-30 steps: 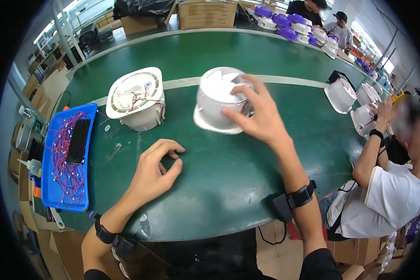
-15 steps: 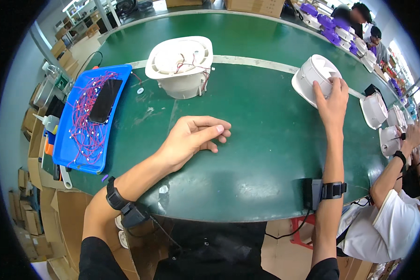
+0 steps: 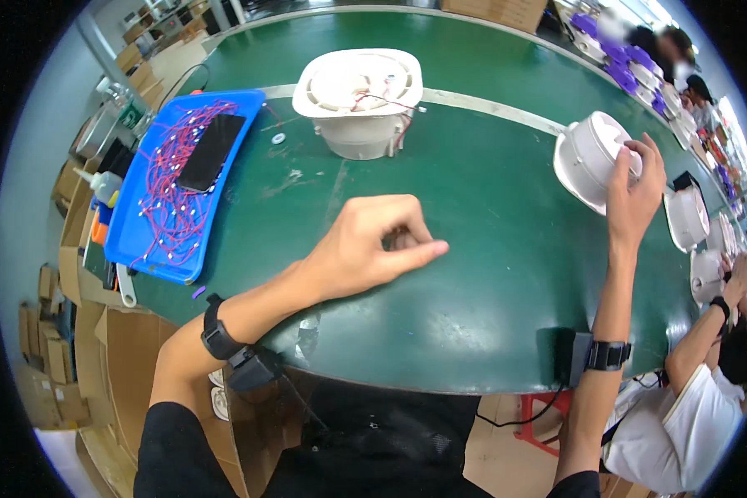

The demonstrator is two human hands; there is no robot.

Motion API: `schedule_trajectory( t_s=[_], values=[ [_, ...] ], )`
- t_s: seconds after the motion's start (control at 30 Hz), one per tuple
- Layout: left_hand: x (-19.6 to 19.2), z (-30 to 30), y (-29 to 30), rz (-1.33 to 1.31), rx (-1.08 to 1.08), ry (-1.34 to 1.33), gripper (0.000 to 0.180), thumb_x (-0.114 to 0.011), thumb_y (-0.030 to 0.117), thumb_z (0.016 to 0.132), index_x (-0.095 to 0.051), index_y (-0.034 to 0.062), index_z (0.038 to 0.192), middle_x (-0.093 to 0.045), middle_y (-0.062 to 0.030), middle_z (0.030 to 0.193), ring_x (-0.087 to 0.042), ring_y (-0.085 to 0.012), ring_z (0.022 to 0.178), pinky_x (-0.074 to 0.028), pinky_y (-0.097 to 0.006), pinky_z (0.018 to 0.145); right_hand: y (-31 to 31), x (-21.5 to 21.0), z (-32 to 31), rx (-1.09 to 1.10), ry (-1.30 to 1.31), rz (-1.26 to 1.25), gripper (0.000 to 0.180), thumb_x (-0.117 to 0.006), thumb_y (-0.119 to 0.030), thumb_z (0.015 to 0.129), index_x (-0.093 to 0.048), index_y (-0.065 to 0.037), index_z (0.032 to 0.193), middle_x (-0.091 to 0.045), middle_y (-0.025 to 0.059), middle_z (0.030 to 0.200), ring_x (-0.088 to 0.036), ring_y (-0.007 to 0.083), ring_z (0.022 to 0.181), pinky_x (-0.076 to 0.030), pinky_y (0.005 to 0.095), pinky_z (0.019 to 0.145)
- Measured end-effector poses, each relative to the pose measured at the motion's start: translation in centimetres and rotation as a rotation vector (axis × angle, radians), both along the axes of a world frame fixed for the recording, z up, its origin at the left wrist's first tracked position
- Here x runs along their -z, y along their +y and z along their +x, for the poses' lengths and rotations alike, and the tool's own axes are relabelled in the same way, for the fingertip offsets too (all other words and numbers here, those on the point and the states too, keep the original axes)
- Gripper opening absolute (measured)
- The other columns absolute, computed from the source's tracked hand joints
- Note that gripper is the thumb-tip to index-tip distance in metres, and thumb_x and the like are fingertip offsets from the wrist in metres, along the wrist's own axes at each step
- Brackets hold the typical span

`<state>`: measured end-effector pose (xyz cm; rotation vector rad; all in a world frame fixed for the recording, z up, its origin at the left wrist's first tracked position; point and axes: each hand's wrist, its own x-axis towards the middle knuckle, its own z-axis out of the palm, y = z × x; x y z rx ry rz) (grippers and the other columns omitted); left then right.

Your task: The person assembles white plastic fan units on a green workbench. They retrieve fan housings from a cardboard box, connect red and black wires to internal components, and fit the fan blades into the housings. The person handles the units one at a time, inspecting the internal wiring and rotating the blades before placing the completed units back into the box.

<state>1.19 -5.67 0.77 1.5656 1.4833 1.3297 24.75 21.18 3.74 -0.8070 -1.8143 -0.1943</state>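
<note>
At the right of the table, my right hand (image 3: 637, 192) grips the rim of a white round plastic housing (image 3: 588, 166) with a wide flange. The housing lies tilted, its flange to the left and its open end toward my fingers. Over the middle of the table is my left hand (image 3: 382, 246), fingers curled in and thumb stretched forward. Nothing shows in it, though the fingertips are partly hidden. Farther off stands a second white housing (image 3: 358, 137), wide flange up, with thin red, white and dark wires on its top.
On the left, a blue tray (image 3: 197, 264) holds many red-purple wires (image 3: 170, 203) and a black phone (image 3: 212, 152). A small white disc (image 3: 278, 139) lies beside it. More white housings (image 3: 687, 217) stand at the right, near a co-worker's hand (image 3: 739, 278) and arm.
The whole view has shifted, moving the tray and standing housing right and up. My right hand and its housing come slightly nearer. My left fingers have curled in more, the thumb now pointing outward.
</note>
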Motion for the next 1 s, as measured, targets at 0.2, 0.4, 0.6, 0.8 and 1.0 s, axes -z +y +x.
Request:
schedule_trajectory(
  t_s=[0.2,0.4,0.6,0.8,1.0],
  values=[
    [-2.1,-1.5,0.8,0.586,-0.125,0.591,0.014,-0.076,-0.002,0.076,-0.066,0.0002,0.085,-0.066,-0.0108,0.082,-0.064,-0.0211,0.071,-0.05,-0.03,0.062,-3.4,0.8,-3.2,-0.307,-0.202,0.099,0.009,-0.061,-0.007,0.086,-0.065,0.001,0.09,-0.066,0.0157,0.107,-0.061,0.0287,0.104,-0.047,0.0391,0.091],
    [-4.2,-5.6,2.6,0.72,-0.441,0.842,0.02,-0.07,-0.007,0.075,-0.065,0.001,0.093,-0.066,-0.0115,0.089,-0.063,-0.0275,0.084,-0.05,-0.035,0.076,-5.4,0.8,-3.9,-0.59,-0.009,-0.225,0.005,-0.059,0.0,0.084,-0.064,0.0,0.087,-0.066,0.0107,0.088,-0.063,0.0238,0.083,-0.051,0.0313,0.071],
    [-3.1,-8.3,5.1,0.766,-0.577,0.959,0.022,-0.07,0.002,0.076,-0.062,0.0021,0.096,-0.062,-0.0134,0.107,-0.057,-0.0315,0.103,-0.045,-0.04,0.086,-5.8,2.0,-4.6,-0.719,-0.16,-0.284,0.006,-0.059,0.001,0.082,-0.064,0.0,0.085,-0.064,0.0109,0.082,-0.061,0.0232,0.079,-0.05,0.0314,0.064],
    [-2.2,-8.1,4.4,0.54,-0.537,1.021,0.027,-0.073,0.01,0.074,-0.066,0.0045,0.099,-0.066,-0.0102,0.092,-0.062,-0.0285,0.092,-0.046,-0.039,0.083,-5.9,2.0,-4.3,-0.738,-0.173,-0.399,0.008,-0.058,0.0,0.083,-0.065,0.0,0.085,-0.064,0.0111,0.082,-0.061,0.0223,0.078,-0.051,0.0311,0.063],
    [-2.1,-8.4,4.1,0.578,-0.667,0.656,0.021,-0.07,0.013,0.084,-0.067,0.0034,0.103,-0.069,-0.0099,0.092,-0.065,-0.0219,0.085,-0.049,-0.033,0.078,-5.8,2.2,-4.2,-0.769,-0.291,-0.515,0.019,-0.062,-0.004,0.083,-0.065,-0.001,0.101,-0.065,0.011,0.092,-0.061,0.0222,0.084,-0.051,0.0309,0.067]
  ],
)
